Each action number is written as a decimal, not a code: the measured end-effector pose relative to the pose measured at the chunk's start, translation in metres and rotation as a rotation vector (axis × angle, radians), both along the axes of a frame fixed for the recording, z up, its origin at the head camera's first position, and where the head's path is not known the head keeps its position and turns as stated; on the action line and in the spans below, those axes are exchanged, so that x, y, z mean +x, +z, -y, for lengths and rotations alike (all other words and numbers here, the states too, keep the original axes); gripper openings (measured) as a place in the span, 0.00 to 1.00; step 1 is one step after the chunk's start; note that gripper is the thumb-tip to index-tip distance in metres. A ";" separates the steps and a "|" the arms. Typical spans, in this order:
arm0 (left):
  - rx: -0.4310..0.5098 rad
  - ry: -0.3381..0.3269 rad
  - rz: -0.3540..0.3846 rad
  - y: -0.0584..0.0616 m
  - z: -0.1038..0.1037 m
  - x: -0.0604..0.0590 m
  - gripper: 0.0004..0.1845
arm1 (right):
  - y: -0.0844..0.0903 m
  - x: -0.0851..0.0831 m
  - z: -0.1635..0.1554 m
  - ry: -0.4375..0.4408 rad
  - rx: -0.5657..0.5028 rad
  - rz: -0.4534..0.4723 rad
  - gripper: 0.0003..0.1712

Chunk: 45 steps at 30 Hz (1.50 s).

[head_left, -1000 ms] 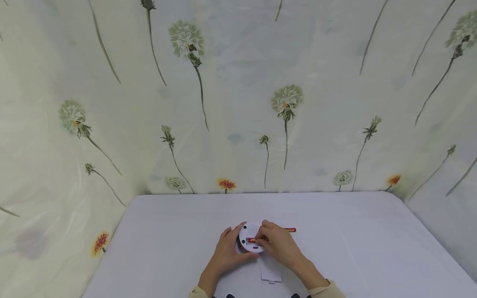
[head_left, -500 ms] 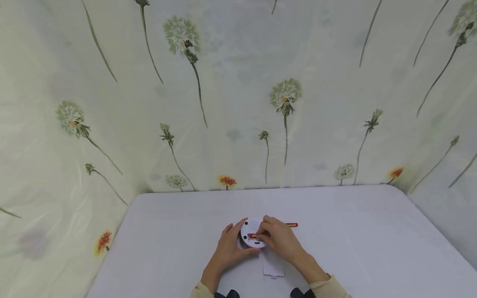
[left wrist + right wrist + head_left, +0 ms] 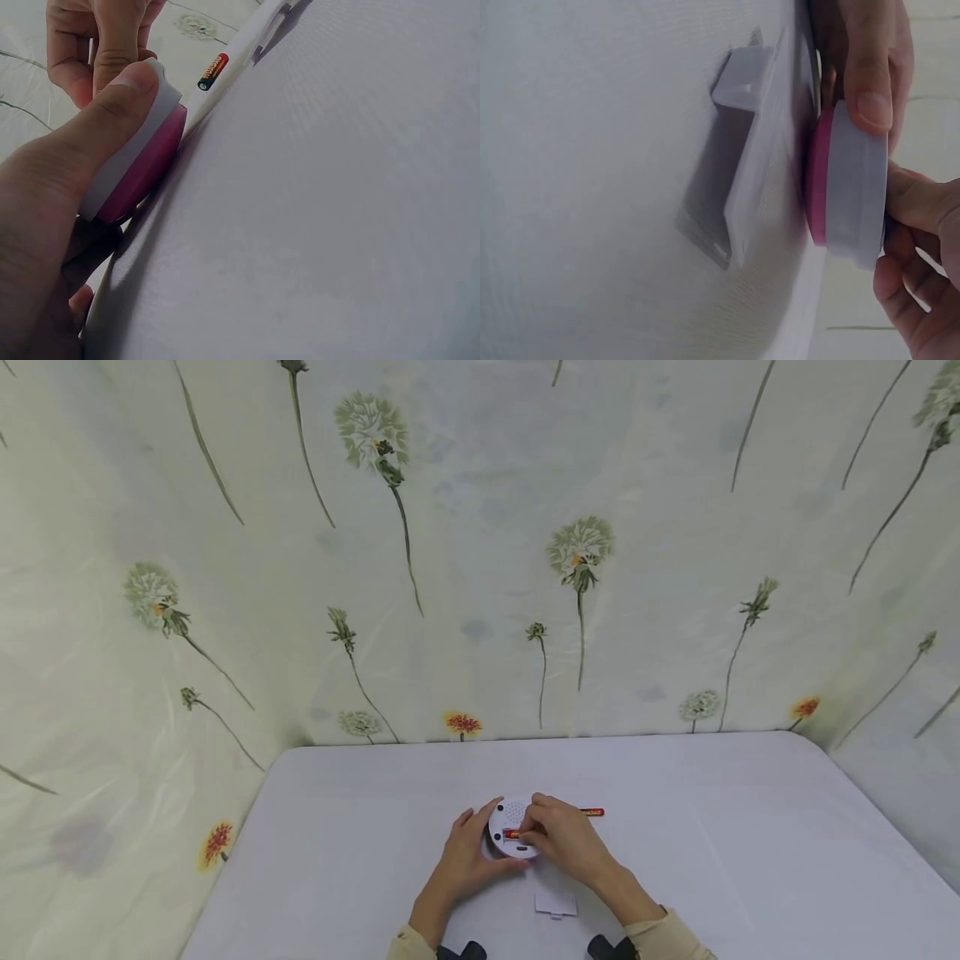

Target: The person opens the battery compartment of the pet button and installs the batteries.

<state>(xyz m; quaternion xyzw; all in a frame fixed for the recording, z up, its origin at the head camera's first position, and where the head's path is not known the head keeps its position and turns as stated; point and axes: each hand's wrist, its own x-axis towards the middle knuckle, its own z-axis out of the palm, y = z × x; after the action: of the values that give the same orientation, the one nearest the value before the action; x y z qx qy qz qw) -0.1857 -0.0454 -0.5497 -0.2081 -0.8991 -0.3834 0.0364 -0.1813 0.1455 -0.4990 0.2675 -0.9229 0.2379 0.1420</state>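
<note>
A round white device [image 3: 513, 812] with a pink lower side lies upside down on the table, its perforated face, dark feet and battery slot showing in the head view. My left hand [image 3: 467, 857] grips its rim from the left; in the left wrist view the thumb lies along the white casing [image 3: 139, 142]. A red battery [image 3: 511, 834] sits at the slot. My right hand [image 3: 567, 839] pinches at the right end of this battery, and its fingertips hide that end. In the right wrist view the fingertips meet the device's face, with the battery hidden.
Behind my right hand lies a second red battery [image 3: 593, 812], its dark end visible in the left wrist view. A white cover [image 3: 555, 904] with a small tab lies in front of the device. The white table [image 3: 360, 802] meets a flower-patterned sheet [image 3: 480, 568] at the back.
The head view has shifted slightly. Both hands keep nearly the same hold on the device and battery, and the second battery and cover stay put.
</note>
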 end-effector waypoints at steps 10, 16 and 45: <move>-0.013 -0.006 0.000 0.002 0.000 -0.001 0.52 | 0.004 -0.003 0.002 -0.023 0.048 -0.025 0.10; -0.004 -0.016 0.006 0.001 0.000 -0.002 0.52 | 0.005 -0.005 0.001 -0.031 0.028 0.043 0.08; -0.031 0.038 0.041 0.001 -0.002 0.002 0.54 | -0.001 -0.019 -0.073 -0.130 -0.221 0.282 0.17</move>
<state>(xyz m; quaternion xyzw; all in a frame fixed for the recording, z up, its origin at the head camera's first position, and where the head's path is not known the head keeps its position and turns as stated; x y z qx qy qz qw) -0.1834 -0.0438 -0.5487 -0.1838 -0.9092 -0.3729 0.0222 -0.1998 0.2187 -0.4997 0.1539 -0.9172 0.3633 0.0550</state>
